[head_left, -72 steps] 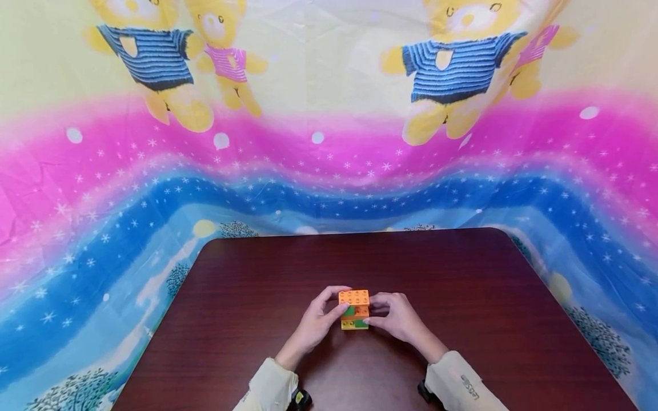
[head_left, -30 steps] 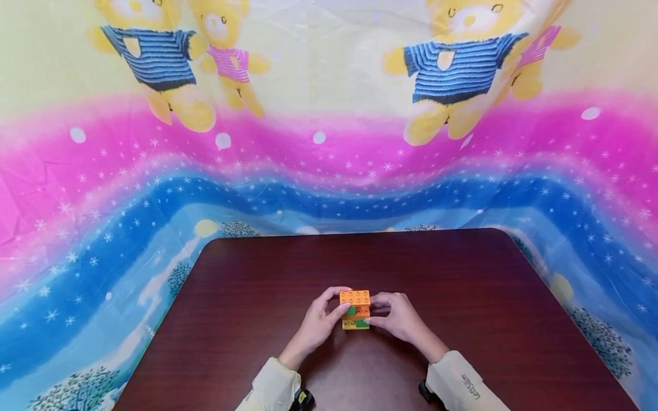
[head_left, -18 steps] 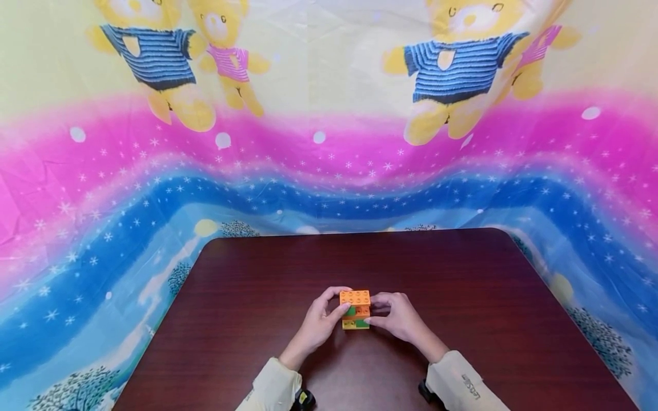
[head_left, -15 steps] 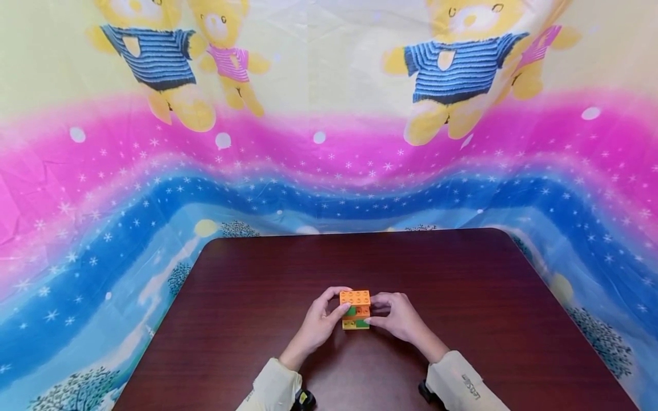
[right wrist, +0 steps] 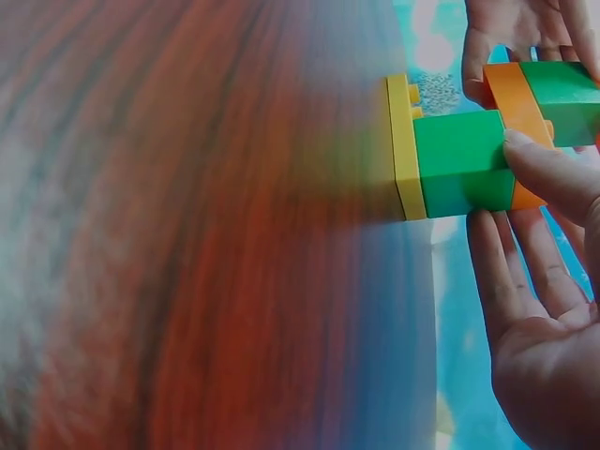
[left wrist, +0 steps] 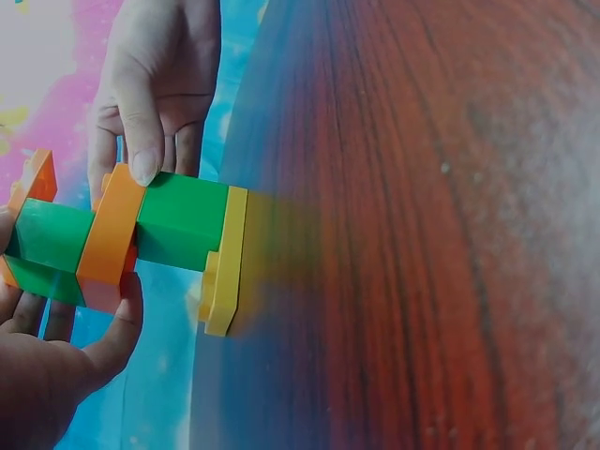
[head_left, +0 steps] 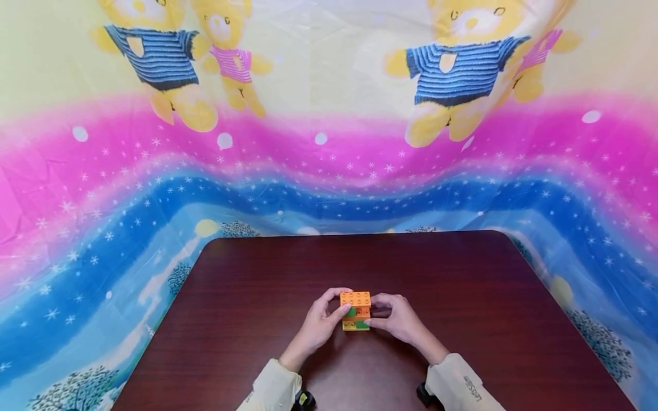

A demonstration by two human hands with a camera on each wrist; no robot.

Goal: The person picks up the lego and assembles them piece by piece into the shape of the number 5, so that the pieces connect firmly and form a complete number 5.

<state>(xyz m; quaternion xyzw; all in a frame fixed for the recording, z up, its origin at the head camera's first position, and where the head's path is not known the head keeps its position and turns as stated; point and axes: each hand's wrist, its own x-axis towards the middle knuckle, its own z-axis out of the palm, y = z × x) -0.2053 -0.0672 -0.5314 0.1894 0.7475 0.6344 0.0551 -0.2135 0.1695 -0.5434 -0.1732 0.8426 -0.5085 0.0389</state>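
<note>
Between both hands stands an upright stack of toy building blocks (head_left: 355, 298). From the base up it has a yellow plate (left wrist: 230, 262), a green block (right wrist: 464, 164), an orange plate (left wrist: 111, 230), a second green block (left wrist: 52, 234) and an orange studded plate on top. My left hand (head_left: 320, 322) grips the upper part from the left, its thumb near the upper green block. From the right, my right hand (head_left: 400, 321) pinches the stack lower down, thumb at the lower green block beside the middle orange plate. Fingers behind the stack are partly hidden in the head view.
The stack's yellow base appears to stand on a dark red-brown wooden table (head_left: 257, 274) with rounded far corners. Behind and around it hangs a colourful cloth (head_left: 319, 160) with printed bears. Black wrist straps (head_left: 303, 399) show at the pale sleeves (head_left: 275, 382).
</note>
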